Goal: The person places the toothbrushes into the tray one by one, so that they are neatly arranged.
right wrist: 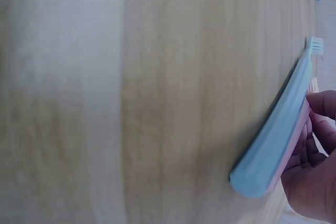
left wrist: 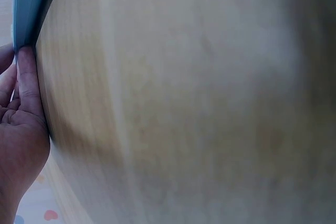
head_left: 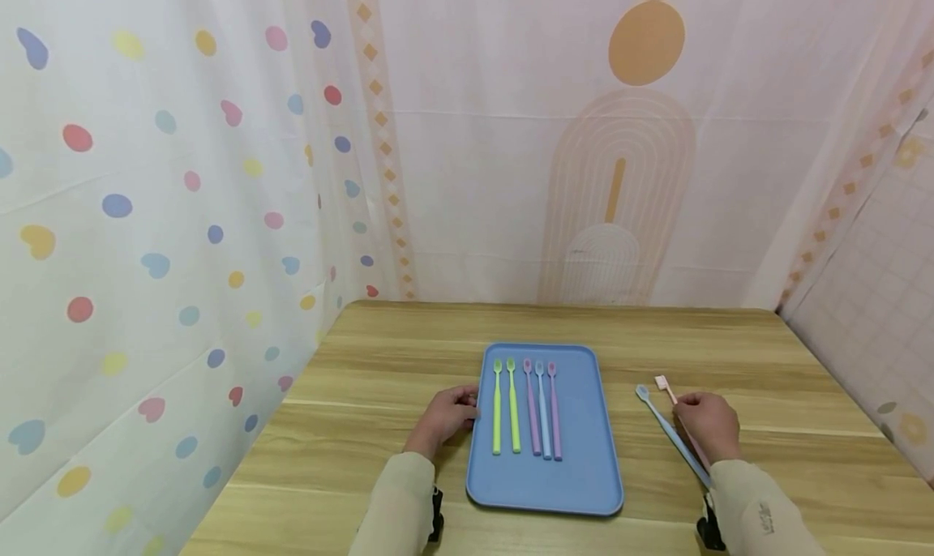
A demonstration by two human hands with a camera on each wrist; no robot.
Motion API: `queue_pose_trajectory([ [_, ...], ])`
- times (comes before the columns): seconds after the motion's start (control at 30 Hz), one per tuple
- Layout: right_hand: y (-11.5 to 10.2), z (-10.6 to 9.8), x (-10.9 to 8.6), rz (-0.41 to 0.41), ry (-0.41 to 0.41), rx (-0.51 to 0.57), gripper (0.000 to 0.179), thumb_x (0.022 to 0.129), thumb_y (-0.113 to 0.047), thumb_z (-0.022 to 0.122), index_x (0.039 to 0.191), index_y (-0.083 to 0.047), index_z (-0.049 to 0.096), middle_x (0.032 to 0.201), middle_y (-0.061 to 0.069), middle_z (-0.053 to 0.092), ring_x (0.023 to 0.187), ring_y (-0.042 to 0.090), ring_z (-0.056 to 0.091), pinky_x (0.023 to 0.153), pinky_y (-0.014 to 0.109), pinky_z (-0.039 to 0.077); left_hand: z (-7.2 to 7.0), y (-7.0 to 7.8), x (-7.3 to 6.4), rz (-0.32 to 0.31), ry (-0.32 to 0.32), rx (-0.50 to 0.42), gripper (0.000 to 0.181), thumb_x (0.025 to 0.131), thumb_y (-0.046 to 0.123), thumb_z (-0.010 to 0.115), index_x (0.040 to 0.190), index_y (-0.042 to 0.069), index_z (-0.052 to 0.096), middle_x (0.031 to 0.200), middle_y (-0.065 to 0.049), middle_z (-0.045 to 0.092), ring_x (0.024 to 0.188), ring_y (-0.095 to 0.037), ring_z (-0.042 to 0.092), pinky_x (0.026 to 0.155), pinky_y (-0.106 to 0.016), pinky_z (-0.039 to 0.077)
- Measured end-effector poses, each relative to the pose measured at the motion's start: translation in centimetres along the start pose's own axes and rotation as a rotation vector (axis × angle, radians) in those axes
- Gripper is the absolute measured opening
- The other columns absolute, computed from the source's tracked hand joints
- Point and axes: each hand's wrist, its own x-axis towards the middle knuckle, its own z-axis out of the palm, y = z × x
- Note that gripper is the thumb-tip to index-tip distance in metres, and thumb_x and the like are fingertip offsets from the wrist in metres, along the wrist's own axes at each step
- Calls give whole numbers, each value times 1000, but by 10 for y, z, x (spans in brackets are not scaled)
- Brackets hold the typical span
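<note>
A blue tray [head_left: 576, 491] lies on the table with a row of toothbrushes on it: two yellow-green toothbrushes [head_left: 506, 414], then a purple toothbrush [head_left: 531, 406], a light blue toothbrush [head_left: 543, 414] and another purple toothbrush [head_left: 556, 418]. At the tray's left rim, my left hand [head_left: 447, 414] rests with its fingertips touching the edge. Right of the tray, my right hand [head_left: 708, 422] pinches a pink toothbrush [head_left: 668, 387] by its handle. Alongside it lies a second light blue toothbrush [right wrist: 278, 124], its handle overlapping the pink one in the right wrist view.
The wooden table [head_left: 401, 329] reaches back to a patterned curtain [head_left: 474, 175]. A dotted curtain [head_left: 160, 297] hangs on the left side, and a pale patterned cloth [head_left: 890, 321] hangs on the right.
</note>
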Motion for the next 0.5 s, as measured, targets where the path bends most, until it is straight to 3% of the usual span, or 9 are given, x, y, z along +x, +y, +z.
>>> queue_pose_trajectory([
  [0.27, 0, 0, 1, 25, -37, 13, 26, 89, -12, 66, 102, 11, 67, 95, 22, 67, 88, 34, 57, 75, 45, 44, -1, 1, 1, -21, 10, 3, 46, 89, -6, 63, 134, -4, 58, 98, -10, 57, 89, -19, 56, 78, -34, 56],
  [0.5, 4, -2, 3, -7, -43, -6, 26, 91, -11, 63, 102, 12, 68, 98, 25, 66, 89, 36, 59, 77, 48, 47, 0, 0, 0, -14, 2, -1, 46, 89, -7, 63, 134, -5, 58, 98, -10, 57, 89, -19, 55, 77, -34, 56],
])
